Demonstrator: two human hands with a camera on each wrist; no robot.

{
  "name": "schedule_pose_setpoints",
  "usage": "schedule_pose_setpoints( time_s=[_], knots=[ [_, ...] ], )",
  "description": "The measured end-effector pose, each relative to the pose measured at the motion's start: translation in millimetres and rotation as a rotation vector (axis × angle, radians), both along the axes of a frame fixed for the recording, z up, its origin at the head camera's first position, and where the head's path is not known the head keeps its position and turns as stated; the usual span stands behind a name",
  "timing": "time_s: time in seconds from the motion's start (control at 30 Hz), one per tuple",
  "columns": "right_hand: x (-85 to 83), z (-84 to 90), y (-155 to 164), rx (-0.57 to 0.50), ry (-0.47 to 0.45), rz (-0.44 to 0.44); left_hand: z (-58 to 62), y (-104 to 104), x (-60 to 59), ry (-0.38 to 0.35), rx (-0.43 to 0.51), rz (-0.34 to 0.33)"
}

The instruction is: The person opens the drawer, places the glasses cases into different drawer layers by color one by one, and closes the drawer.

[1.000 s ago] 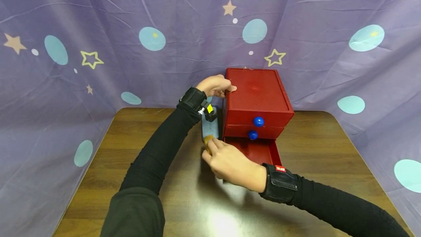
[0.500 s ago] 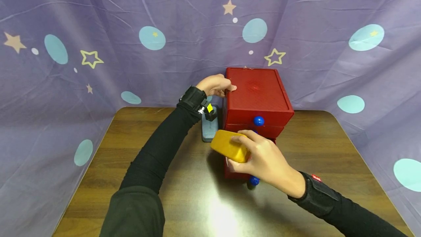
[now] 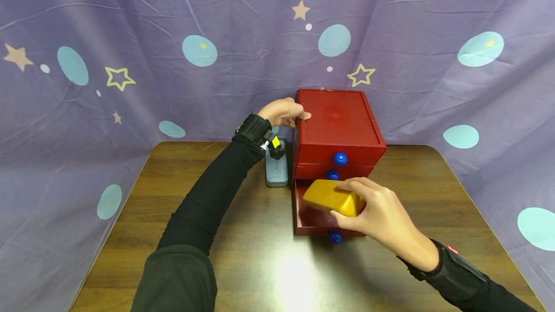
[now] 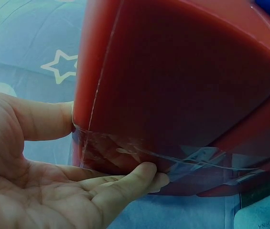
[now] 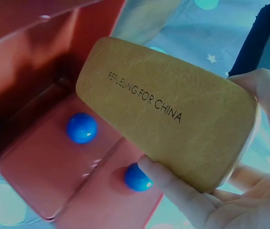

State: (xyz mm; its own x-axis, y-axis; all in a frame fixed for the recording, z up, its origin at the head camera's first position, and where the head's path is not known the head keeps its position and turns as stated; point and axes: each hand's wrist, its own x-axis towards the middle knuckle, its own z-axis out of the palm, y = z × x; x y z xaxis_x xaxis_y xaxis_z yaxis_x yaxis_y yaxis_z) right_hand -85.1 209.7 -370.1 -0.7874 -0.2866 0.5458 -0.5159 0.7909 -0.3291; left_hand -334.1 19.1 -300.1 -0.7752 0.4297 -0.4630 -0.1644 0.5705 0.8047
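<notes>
The head camera is looking forward and down over the table [image 3: 243, 273]. Each wrist camera is sitting close against the red drawer box [image 3: 338, 126], which all three views are sharing.

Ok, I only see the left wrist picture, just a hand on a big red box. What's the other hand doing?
Observer: The right hand holds a yellow case over the pulled-out bottom drawer of the red box.
Operator: Does the case have writing on it?
Observer: Yes, the right wrist view shows dark letters ending in "FOR CHINA" on its lid.
Operator: Are the other drawers open too?
Observer: No, the two upper drawers are shut, each with a blue knob on its front.
</notes>
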Motion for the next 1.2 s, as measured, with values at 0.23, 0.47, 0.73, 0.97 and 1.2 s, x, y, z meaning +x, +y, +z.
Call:
schedule_pose_setpoints(
  time_s=[0.23,0.47,0.73,0.97,1.2],
  knots=[
    [0.0,-4.3,15,0.012,-0.120,-0.101,-0.4,1,-0.1,-0.005,0.002,-0.003],
    [-2.0,-8.4,24,-0.009,-0.198,-0.196,0.4,1,0.0,0.005,0.003,-0.007],
    [-4.8,-22.5,30,-0.021,-0.291,-0.267,-0.7,0,-0.9,0.008,-0.009,0.002],
    [-7.5,-46.4,28,0.004,-0.169,-0.282,-1.6,0,-0.9,0.007,-0.007,-0.002],
    [-7.5,-50.4,26,0.021,-0.145,-0.317,-1.6,1,-1.4,0.006,-0.009,0.005]
  ],
)
